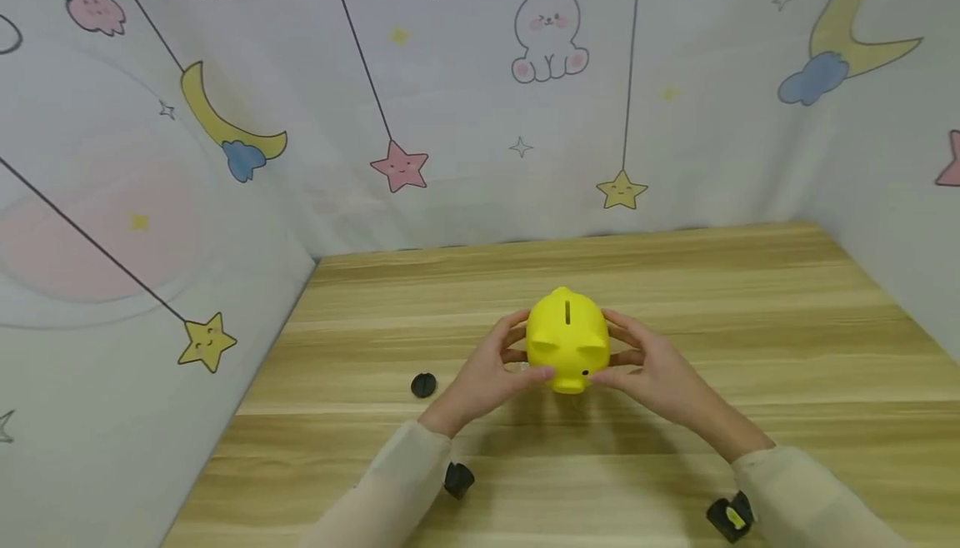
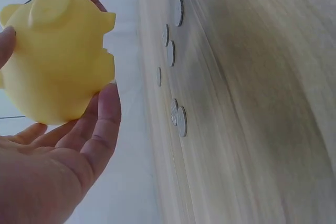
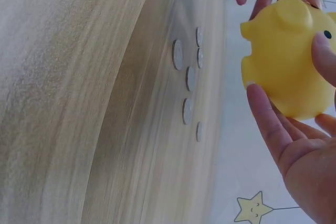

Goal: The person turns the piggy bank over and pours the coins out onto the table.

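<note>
A yellow piggy bank is held up off the table between both hands, its slot on top and its snout toward me. My left hand grips its left side, thumb near the snout and the other fingers round the side and underneath. The right hand holds the opposite side in the same way, its thumb beside an eye. Both wrist views show a gap between the piggy bank's feet and the wood. Several silver coins lie flat on the table below; the piggy bank mostly hides them in the head view.
On the wooden table, a black round plug lies left of the left hand. Black wrist devices show by both sleeves. A white cloth printed with stars, moons and rabbits hangs behind and along the sides.
</note>
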{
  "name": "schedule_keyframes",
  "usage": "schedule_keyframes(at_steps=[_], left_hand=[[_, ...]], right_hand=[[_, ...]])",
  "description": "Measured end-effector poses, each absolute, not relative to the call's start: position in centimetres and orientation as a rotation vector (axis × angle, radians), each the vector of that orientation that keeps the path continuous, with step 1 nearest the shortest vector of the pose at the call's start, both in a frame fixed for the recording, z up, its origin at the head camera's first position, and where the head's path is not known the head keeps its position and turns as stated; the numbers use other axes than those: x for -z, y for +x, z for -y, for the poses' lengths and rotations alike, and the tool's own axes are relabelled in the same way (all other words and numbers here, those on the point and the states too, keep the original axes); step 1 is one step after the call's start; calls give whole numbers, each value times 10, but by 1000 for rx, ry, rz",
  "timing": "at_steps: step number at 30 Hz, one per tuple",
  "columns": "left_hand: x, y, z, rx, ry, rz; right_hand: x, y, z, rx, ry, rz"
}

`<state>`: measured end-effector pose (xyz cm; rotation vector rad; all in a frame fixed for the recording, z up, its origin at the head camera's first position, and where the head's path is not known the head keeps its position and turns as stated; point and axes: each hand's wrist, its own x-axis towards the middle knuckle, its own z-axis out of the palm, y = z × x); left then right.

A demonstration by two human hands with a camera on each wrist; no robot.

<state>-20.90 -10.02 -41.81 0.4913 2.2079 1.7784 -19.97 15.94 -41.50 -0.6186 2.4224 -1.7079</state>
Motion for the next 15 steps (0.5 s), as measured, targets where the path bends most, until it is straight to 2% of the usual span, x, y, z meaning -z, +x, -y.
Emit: schedule_keyframes(at_steps=[15], left_hand=[[419,-207,102,-1847,598,-2270]], right_hand=[[415,-197,-155,1720,-689,-2524]])
